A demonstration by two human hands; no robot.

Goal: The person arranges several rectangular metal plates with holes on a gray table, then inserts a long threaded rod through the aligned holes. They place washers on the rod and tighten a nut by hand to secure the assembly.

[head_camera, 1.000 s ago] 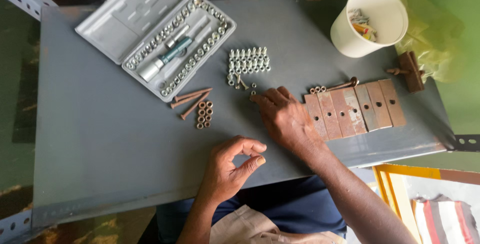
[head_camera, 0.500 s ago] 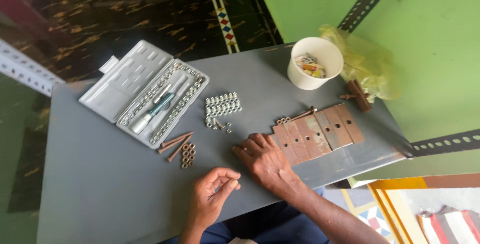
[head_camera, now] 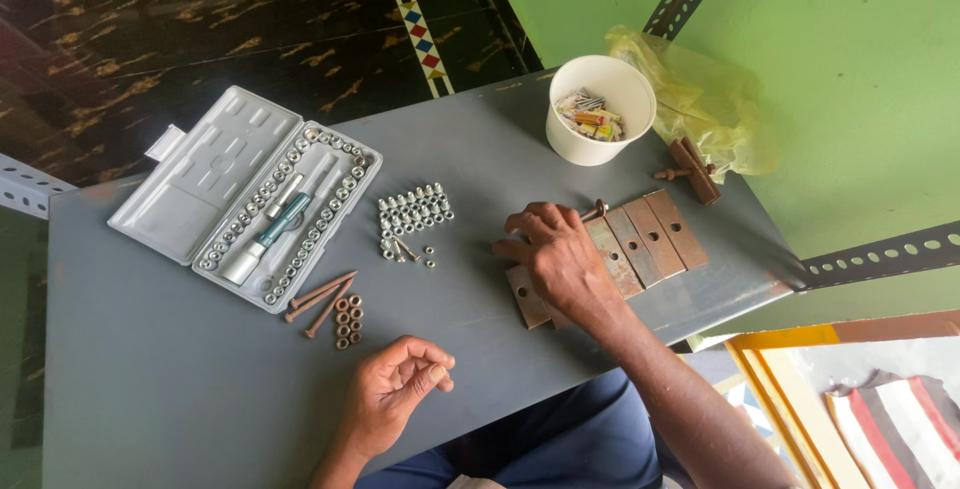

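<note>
Grey table [head_camera: 150, 379], seen from above. At 9 o'clock: open white socket-set case [head_camera: 245, 199], lid flat to its left, sockets in rows, a teal-handled driver [head_camera: 270, 234] in the middle slot. Just below the case at 7 o'clock: three rusty long bolts [head_camera: 318, 301] fanned out, with a small double column of rusty nuts [head_camera: 348, 321] touching their right side. Left hand [head_camera: 395, 389] at 6 o'clock near the table's front edge, palm up, fingers curled in, thumb tip meeting the index tip; cannot tell if anything is pinched between them. Centre of the table: shiny silver bolts [head_camera: 412, 211] standing in neat rows, a few loose ones just below. Right hand [head_camera: 555, 254] at 4 o'clock from those bolts, palm down, fingers spread slightly and pressed flat on the left end of a row of rusty metal plates [head_camera: 650, 239], each plate with holes, laid side by side touching. At 1 o'clock: white paper cup [head_camera: 600, 109] holding small colourful bits. Right of it: a rusty bracket piece [head_camera: 692, 169] beside a crumpled yellow plastic bag [head_camera: 700, 99] at the table's far corner.
</note>
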